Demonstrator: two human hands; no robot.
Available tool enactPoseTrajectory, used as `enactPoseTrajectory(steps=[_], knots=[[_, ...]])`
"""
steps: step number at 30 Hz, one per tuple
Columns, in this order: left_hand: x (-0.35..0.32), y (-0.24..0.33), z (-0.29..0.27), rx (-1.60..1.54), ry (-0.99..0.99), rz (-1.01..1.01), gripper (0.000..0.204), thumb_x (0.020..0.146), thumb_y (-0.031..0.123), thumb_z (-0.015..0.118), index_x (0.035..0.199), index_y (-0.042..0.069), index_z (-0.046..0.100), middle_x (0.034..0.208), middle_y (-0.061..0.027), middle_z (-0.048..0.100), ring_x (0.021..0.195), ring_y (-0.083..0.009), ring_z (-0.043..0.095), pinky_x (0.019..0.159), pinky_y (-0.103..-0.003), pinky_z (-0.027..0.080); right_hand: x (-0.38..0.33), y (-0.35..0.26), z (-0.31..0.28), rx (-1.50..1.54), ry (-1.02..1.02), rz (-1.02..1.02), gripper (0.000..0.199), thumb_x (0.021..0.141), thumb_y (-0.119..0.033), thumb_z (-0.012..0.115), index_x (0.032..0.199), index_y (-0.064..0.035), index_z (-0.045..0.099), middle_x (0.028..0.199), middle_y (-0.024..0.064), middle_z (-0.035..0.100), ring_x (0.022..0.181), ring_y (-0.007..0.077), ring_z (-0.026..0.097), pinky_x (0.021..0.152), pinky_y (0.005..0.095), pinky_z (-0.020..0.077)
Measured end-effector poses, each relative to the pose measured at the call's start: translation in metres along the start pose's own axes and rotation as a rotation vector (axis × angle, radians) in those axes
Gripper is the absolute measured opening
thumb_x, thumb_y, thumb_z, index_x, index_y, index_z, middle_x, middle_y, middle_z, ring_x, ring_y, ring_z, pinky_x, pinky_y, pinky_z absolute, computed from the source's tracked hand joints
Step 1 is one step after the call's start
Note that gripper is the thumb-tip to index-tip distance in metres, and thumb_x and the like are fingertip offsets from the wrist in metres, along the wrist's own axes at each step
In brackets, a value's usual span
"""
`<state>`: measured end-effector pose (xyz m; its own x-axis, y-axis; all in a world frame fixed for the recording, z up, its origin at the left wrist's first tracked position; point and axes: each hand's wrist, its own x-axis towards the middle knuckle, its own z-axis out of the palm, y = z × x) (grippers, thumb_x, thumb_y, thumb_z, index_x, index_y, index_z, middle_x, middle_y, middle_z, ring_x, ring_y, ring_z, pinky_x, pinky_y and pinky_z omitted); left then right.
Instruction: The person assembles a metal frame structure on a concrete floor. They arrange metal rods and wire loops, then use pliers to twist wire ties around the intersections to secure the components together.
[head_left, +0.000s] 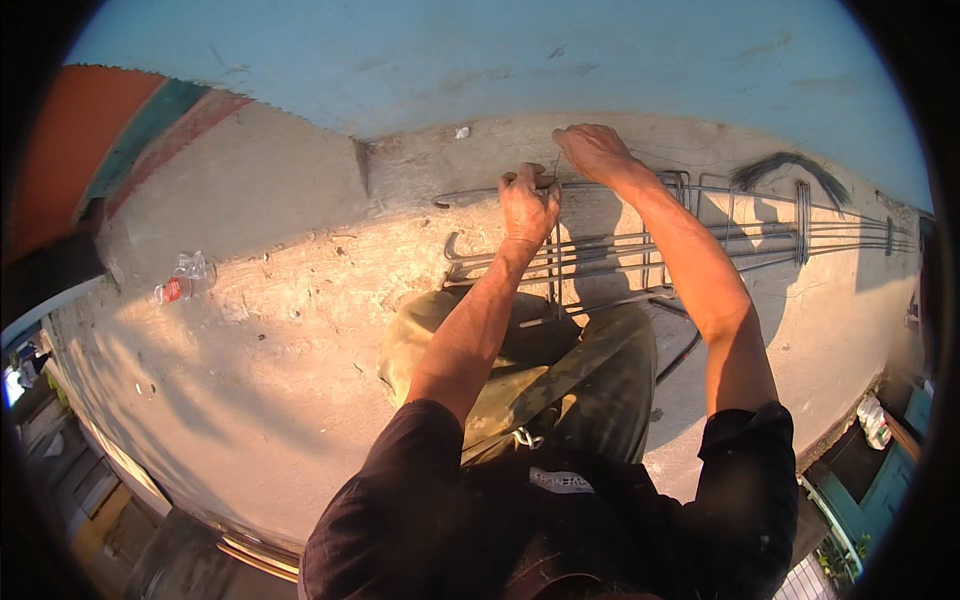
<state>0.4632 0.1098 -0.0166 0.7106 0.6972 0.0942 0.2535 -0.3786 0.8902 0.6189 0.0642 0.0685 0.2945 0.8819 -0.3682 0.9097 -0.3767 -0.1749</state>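
A long cage of thin steel rebar [610,247] lies across the concrete in front of my knees, its rods running left to right through square stirrups. My left hand [527,212] is closed at its far rod, fingers curled around the point where a stirrup meets it. Just beyond and to the right, my right hand [594,153] is closed in a pinch on a thin tie wire [557,165], which runs down toward the left fingertips. The wire's lower end is hidden by the fingers. On the cage's right part rests a dark bundle of tie wires [790,165].
A blue wall [500,60] rises close behind the cage. On the concrete floor [270,380] to the left lies a clear plastic bottle with a red label [183,280]. Several stirrups [803,225] stand bunched together toward the cage's right end. Small debris dots the floor.
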Motion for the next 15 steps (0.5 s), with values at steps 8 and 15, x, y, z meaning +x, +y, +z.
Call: enactPoseTrajectory(steps=[8,15], knots=[[0.000,0.004,0.002,0.057,-0.035,0.175,0.023,0.076,0.016,0.072,0.097,0.007,0.065,0.089,-0.0086,0.070,0.084,-0.0274,0.063,0.088,-0.039,0.038,-0.091,-0.046,0.041,1.681,0.044,0.512,0.015,0.093,-0.015,0.056,0.087,-0.0011,0.059,0.062,-0.0012,0.048,0.049,0.0036,0.037,0.040,0.0227,0.0293],[0.012,0.018,0.002,0.099,-0.090,-0.060,0.025,0.082,0.023,0.072,0.087,-0.001,0.071,0.084,-0.0150,0.070,0.074,-0.0231,0.066,0.071,-0.034,0.050,-0.235,-0.017,0.095,1.524,0.766,0.723,0.030,0.097,-0.028,0.055,0.090,-0.0007,0.065,0.067,0.0038,0.058,0.060,0.0122,0.056,0.055,0.0254,0.0453]])
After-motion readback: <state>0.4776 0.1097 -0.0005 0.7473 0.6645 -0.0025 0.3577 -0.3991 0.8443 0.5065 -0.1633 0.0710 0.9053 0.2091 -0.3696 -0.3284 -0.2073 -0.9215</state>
